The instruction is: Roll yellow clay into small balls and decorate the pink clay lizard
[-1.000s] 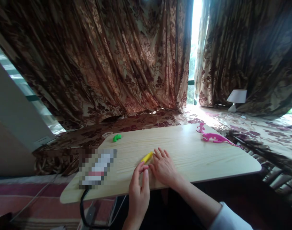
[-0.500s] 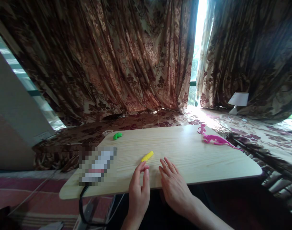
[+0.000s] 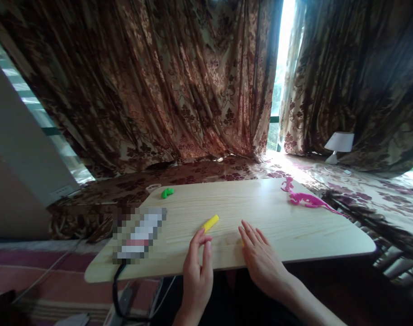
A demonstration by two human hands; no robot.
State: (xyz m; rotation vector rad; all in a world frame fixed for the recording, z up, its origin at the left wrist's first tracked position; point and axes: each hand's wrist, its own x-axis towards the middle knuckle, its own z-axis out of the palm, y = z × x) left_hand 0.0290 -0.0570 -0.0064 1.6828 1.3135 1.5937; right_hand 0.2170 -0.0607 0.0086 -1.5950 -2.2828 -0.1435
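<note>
A short yellow stick [image 3: 211, 222], probably modelling clay, lies slantwise on the pale wooden table [image 3: 260, 203]. My left hand [image 3: 197, 262] is at its near end, index fingertip touching or just over it, thumb and fingers loosely curved and apart. To the right, my right hand [image 3: 260, 253] rests palm down and flat near the table's front edge, fingers stretched out. A small bit of yellow [image 3: 243, 243] peeks out at its left side; the rest of that piece is hidden under the hand.
A bent green piece [image 3: 167, 193] lies at the table's back left, a pink monkey-like figure [image 3: 308, 199] with a long tail at the back right. On the left is a blurred-out object [image 3: 141, 233] with a black cable [image 3: 114, 290]. A lamp [image 3: 340, 142] stands beyond.
My right hand has slid to the right, away from my left hand, and a bit of yellow now shows beside it. My left hand and the yellow stick have hardly moved.
</note>
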